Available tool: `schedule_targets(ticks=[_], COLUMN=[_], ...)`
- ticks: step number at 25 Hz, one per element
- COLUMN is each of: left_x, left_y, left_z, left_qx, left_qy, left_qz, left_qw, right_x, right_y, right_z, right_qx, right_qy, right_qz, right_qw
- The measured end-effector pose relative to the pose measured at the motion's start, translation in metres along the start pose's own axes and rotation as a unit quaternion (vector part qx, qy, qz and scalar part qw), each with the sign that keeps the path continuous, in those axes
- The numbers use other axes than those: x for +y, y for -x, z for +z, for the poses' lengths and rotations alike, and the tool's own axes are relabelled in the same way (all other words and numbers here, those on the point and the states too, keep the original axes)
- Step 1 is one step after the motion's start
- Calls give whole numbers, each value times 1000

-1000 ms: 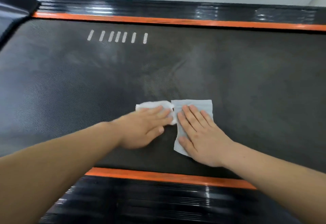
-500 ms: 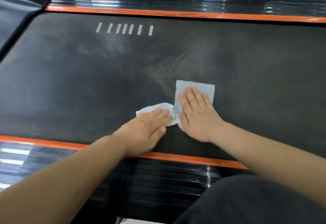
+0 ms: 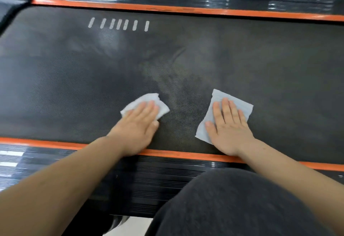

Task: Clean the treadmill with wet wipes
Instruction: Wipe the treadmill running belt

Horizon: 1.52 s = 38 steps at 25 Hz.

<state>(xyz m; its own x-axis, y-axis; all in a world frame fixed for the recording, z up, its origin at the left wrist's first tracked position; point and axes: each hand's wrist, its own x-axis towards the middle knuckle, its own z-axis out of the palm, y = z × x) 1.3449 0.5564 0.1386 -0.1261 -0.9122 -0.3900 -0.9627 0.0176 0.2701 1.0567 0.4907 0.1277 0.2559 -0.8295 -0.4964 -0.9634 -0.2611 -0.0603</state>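
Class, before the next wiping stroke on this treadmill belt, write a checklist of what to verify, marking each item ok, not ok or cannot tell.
1. Left hand pressed flat on the left wipe: ok.
2. Right hand pressed flat on the right wipe: ok.
3. Left wipe spread out: not ok, it is bunched.
4. Right wipe spread out: ok.
5. Both wipes on the belt, off the orange strip: ok.
6. Wipes damp enough: cannot tell.

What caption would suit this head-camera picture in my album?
Left hand presses a crumpled wet wipe, right hand a flat wet wipe, apart on the treadmill belt.
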Motion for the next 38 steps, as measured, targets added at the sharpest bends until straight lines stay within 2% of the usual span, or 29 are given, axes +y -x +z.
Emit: schedule_targets(ticks=[2, 4, 6, 8, 10, 12, 13, 15, 17, 18, 20, 23, 24, 26, 29, 31, 33, 34, 36, 38], left_x=[4, 34, 46, 28, 2, 0, 11, 29, 12, -6, -46, -59, -49, -29, -51, -75, -67, -51, -24, -25], left_y=[0, 5, 3, -10, -22, -27, -27, -29, -47, -61, -95, -128, -131, -125, -131, -151, -155, -149, -129, -120], left_z=[4, 18, 21, 4, -8, -7, -2, 4, -11, -23, -43, -51, -47, -44, -59, -71, -67, -60, -44, -53], left_qx=[23, 20, 2, -8, 6, 32, 42, 23, 3, 6, 46, 80, 78, 69, 40, 62, 90, 89, 64, 49], left_qy=[-4, -31, -36, -27, 3, -13, -33, -59, -53, -33, -14, -73, -84, -86, -76, -53, -61, -75, -81, -48], left_qz=[-84, -45, 44, 109, 91, 33, 34, 98, 171, 177, 125, 25, 17, 57, 113, 54, -8, 4, 85, 129], left_qw=[996, 998, 998, 994, 996, 999, 998, 993, 984, 984, 991, 994, 993, 992, 990, 995, 994, 993, 991, 989], right_x=[-17, -39, -59, -65, -55, -39, -34, -35, -45, -48, -50, -58, -62, -69, -76, -75, -75, -74, -77, -78], right_y=[-6, -13, -16, -17, -27, -42, -53, -74, -95, -105, -129, -163, -172, -190, -207, -213, -214, -211, -197, -173], right_z=[1, 2, 5, 5, -2, -14, -22, -36, -47, -53, -66, -83, -86, -92, -97, -97, -95, -93, -87, -77], right_qx=[19, 39, 68, 77, 61, 46, 36, 26, 19, 14, 6, 23, 35, 58, 96, 109, 107, 107, 104, 93], right_qy=[-20, -36, -25, 0, 30, 38, 31, 15, 11, 7, 1, -7, -9, -7, 2, 9, 10, 9, 9, 14], right_qz=[44, 55, -12, -109, -155, -127, -92, -41, -25, -22, -18, -13, -13, -13, -29, -38, -44, -46, -56, -74], right_qw=[999, 997, 997, 991, 986, 990, 995, 999, 999, 1000, 1000, 1000, 999, 998, 995, 993, 993, 993, 993, 993])
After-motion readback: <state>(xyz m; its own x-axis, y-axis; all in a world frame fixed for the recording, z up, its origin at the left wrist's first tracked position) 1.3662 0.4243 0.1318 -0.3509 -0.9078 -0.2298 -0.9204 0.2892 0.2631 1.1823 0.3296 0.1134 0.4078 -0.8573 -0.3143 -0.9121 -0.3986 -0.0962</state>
